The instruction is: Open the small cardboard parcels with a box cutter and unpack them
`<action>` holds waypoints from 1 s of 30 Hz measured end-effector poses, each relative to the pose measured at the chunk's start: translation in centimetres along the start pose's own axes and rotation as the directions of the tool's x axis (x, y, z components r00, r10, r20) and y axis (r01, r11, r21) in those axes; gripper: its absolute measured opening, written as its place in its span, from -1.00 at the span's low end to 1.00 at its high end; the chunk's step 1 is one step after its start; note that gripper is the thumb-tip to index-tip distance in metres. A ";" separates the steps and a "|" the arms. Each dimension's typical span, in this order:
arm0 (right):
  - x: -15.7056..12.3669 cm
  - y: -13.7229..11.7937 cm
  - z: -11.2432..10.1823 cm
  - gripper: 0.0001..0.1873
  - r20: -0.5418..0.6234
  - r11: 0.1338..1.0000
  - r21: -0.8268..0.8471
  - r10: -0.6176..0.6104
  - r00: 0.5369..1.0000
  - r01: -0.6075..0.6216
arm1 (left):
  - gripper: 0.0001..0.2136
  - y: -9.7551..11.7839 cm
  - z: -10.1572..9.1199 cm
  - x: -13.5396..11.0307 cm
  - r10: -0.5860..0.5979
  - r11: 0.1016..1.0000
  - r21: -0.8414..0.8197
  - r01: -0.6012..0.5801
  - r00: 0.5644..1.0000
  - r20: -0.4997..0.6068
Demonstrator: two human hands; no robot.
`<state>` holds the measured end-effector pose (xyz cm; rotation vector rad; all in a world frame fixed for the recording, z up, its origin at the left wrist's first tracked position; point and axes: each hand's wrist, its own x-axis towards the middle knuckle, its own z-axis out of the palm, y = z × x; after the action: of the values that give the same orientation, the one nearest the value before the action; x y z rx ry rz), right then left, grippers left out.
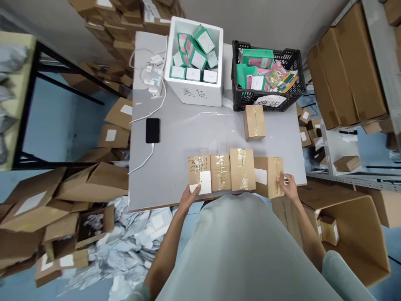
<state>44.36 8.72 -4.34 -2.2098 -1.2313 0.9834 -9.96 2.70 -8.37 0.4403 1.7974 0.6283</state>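
Several taped cardboard boxes stand side by side along the table's near edge. My left hand grips the near left corner of the leftmost cardboard box, which bears handwriting and a white label; the thumb lies over the label. At the right end of the row, my right hand has its fingers pinched at the taped right side of a tilted cardboard box. Two more taped boxes, a narrow one and a wider one, sit between my hands, untouched.
Another taped box stands farther back on the grey table. Behind are a white foam box and a black crate with green packs. A phone and cables lie left. Cartons crowd the floor; a large open carton stands right.
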 end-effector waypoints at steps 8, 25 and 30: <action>-2.7 -6.9 3.7 -0.37 0.172 0.952 0.135 0.250 0.953 -0.274 | -0.22 0.9 -2.2 3.2 0.089 0.979 -0.203 -0.030 0.953 0.289; -4.0 -13.6 21.4 -0.03 0.089 0.959 0.202 -0.221 0.971 0.199 | -0.34 2.5 -15.6 10.1 -0.005 0.976 -0.218 -0.002 1.000 -0.029; 0.1 -15.5 21.1 -0.07 -0.001 0.951 0.112 -0.289 0.957 0.288 | -0.35 6.7 -13.3 11.5 0.010 0.980 -0.198 -0.021 0.999 -0.052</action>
<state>19.97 17.34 -8.24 -1.8739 -1.4215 0.9268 -26.22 12.06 -9.80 0.3049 1.7590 0.8279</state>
